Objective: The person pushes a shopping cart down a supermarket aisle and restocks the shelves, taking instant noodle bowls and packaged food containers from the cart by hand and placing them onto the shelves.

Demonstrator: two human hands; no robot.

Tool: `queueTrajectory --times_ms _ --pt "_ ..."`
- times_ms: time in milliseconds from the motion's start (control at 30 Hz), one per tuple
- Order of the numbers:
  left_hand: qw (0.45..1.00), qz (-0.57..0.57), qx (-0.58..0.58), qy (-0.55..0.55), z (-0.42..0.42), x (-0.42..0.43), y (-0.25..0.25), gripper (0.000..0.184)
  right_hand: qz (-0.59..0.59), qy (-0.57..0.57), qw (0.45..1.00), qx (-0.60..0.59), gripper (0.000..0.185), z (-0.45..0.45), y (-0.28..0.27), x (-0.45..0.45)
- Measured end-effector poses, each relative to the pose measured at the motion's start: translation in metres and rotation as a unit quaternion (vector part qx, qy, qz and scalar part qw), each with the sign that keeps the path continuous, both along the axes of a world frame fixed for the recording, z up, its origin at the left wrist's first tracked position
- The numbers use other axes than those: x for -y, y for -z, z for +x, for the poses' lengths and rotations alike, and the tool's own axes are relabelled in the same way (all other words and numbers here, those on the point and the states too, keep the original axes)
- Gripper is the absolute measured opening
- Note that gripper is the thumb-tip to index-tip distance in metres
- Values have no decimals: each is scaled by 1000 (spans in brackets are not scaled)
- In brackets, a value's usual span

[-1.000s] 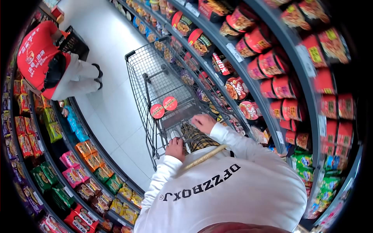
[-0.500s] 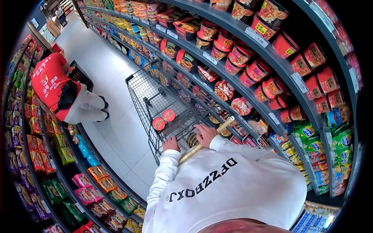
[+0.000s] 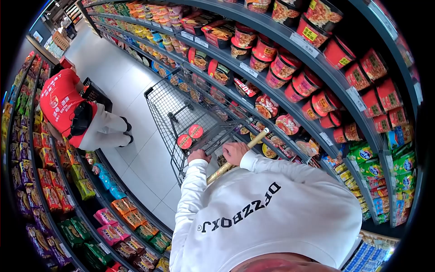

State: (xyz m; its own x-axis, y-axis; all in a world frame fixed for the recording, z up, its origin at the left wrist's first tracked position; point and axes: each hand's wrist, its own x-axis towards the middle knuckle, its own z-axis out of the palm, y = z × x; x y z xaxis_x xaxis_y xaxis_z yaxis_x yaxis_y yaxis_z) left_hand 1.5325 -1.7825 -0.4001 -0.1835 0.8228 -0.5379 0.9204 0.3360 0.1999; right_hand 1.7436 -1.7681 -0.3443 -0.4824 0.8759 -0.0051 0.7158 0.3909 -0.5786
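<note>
A wire shopping cart (image 3: 156,104) stands in front of me, its basket pointing up the aisle. My left hand (image 3: 199,156) is closed, its fingers bent over the cart's near rim. Beside it, my right hand (image 3: 234,153) curls over the same rim, with the fingertips mostly hidden. A gold-coloured bar (image 3: 259,137) crosses the cart's near end, under my white sleeves. Two round red labels (image 3: 184,141) with lettering show just beyond my hands. The visible part of the basket's wire floor is bare.
Shelves of instant noodle tubs (image 3: 281,65) curve along the right, close to the cart. Bagged noodle packs (image 3: 108,233) fill the left shelves. A person in a red shirt (image 3: 65,102) bends toward the left shelf, near a black basket (image 3: 97,94). Tiled floor (image 3: 140,158) runs between.
My right hand has shifted slightly, its fingers now more curled. The shelves and the person in red sit a little lower and further right in view.
</note>
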Motion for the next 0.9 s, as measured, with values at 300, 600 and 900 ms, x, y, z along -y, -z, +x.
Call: queueTrajectory --times_ms 300,600,900 --pt "1000 8 -20 -8 -28 -28 -2 39 93 24 994 -60 22 -19 16 -84" --pt "997 -35 -58 -34 -50 -55 -5 40 -29 -223 952 210 34 -53 48 -167" --pt "995 -34 -68 -58 -65 -77 -14 38 -83 -294 913 270 25 -91 35 -193"
